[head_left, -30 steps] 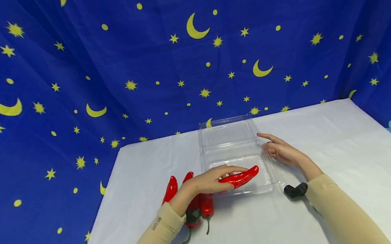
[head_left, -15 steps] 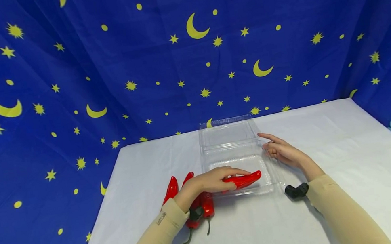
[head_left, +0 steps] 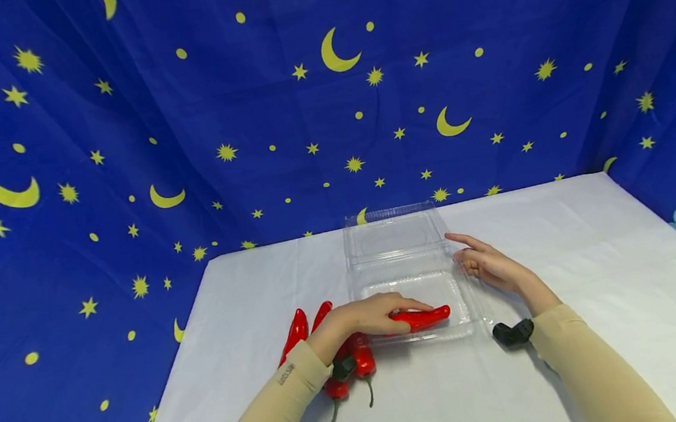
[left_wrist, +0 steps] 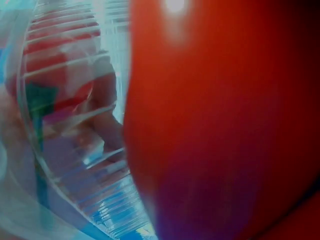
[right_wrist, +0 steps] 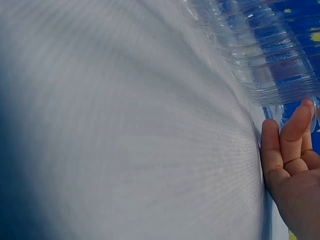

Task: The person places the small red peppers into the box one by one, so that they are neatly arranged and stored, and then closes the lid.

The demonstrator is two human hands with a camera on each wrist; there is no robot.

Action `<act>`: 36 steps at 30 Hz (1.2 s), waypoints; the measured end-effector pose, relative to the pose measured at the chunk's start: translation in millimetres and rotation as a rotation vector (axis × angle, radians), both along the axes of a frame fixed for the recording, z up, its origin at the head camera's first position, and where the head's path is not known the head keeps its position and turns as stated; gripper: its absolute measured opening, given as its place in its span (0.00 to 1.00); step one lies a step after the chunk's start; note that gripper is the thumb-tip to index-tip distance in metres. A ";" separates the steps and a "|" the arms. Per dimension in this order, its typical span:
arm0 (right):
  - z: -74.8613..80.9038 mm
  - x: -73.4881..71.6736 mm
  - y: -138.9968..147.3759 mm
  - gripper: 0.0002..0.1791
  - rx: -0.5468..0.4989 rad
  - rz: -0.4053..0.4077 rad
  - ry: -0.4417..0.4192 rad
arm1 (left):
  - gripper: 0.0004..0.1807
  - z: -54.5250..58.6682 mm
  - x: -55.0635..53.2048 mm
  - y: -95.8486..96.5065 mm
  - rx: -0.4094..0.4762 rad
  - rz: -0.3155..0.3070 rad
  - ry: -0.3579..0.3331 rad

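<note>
In the head view my left hand (head_left: 379, 313) grips a glossy red chili pepper (head_left: 430, 317) from above, low in the front tray of a clear plastic clamshell box (head_left: 407, 287). Its tip points right; the palm covers its other end. My right hand (head_left: 489, 266) is at the box's right side, index finger stretched toward the hinge and the other fingers bent. The right wrist view has those fingertips right at the ribbed plastic wall (right_wrist: 280, 65). A blurred red pepper (left_wrist: 210, 100) fills much of the left wrist view, beside the box's ribbed side.
Several more red chili peppers lie left of the box under my left wrist, one pepper (head_left: 364, 361) with a dark green stem. The box's lid (head_left: 394, 233) is folded back. A white cloth (head_left: 583, 244) covers the table; a blue star-patterned curtain (head_left: 274, 106) hangs behind.
My left hand has lowered slightly with the chili pepper, which has turned from slanting up to nearly level in the tray. The right hand stays at the box's side.
</note>
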State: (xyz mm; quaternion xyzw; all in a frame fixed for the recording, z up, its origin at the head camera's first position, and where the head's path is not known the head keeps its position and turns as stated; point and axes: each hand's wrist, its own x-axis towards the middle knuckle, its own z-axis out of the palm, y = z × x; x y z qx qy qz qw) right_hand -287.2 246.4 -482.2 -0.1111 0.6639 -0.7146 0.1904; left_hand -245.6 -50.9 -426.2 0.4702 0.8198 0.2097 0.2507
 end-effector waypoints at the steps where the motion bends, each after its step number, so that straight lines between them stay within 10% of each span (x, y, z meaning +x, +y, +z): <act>1: 0.0 0.2 0.0 0.35 0.002 0.000 0.000 | 0.28 -0.1 -0.1 0.4 -0.006 -0.001 -0.005; 36: -0.5 1.0 0.9 0.34 -0.022 0.016 0.014 | 0.27 -5.5 -8.4 8.9 -0.069 -0.001 -0.151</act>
